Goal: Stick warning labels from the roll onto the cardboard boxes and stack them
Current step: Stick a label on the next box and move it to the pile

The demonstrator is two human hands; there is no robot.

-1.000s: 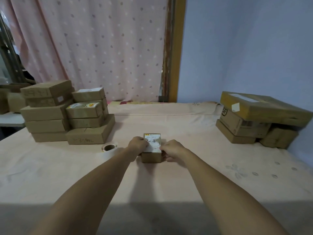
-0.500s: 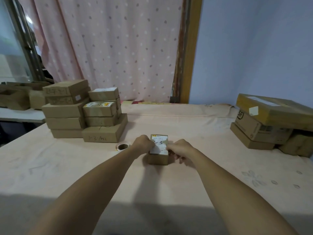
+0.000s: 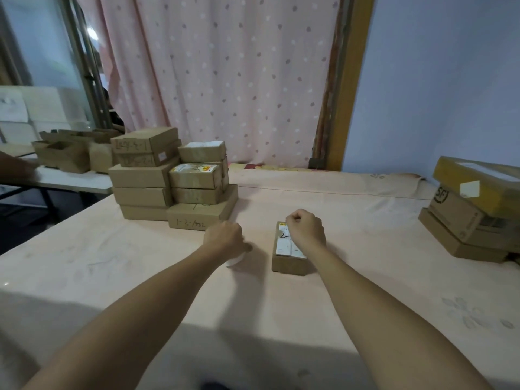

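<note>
On the pink-covered worktop (image 3: 351,291), a small cardboard box (image 3: 288,258) lay at centre, its long axis running near to far, its top bearing a white label with a yellow strip at the far end. The right hand (image 3: 306,230) rested fisted on the far part of that top, fingers curled shut. The left hand (image 3: 223,237) was closed just left of the box, apart from it, over a white object (probably the label roll (image 3: 235,260), largely hidden). The labelled stack (image 3: 174,181) stood far left, nearer the left hand; moving the box there appeared next.
</note>
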